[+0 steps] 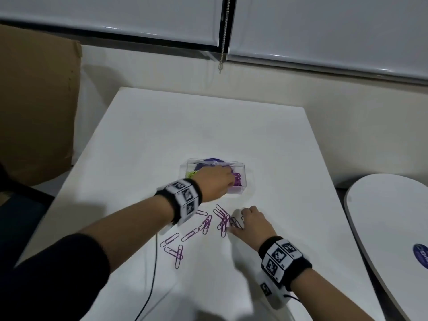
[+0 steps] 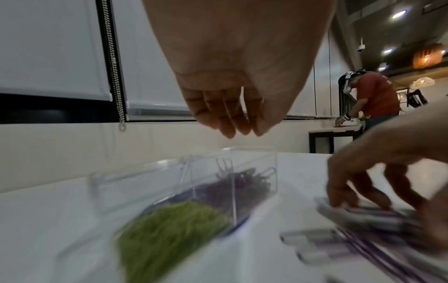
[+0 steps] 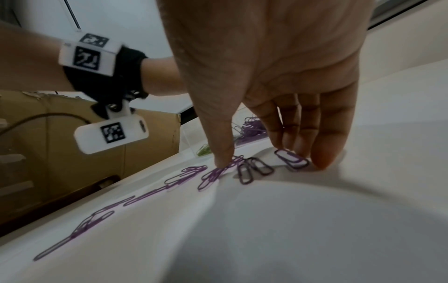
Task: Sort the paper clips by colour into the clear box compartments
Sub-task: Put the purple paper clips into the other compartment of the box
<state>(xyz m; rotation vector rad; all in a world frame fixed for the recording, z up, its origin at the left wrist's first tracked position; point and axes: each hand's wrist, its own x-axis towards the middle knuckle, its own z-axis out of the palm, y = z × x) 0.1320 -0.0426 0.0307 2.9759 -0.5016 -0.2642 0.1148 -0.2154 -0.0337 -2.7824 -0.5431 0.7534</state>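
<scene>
Many purple paper clips (image 1: 209,224) lie flat, long axes mostly diagonal.

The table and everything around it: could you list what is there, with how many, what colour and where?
clear box: one, transparent, mid-table
green clips: a heap, box's left compartment
purple clips in box: a heap, right compartment
loose purple clips: over a dozen, scattered on the table nearer the person than the box
table: one, white
cardboard: one, brown, left of the table
second person: one, red shirt, background
left hand: above the box, fingers holding nothing
right hand: fingers on the loose clips
</scene>
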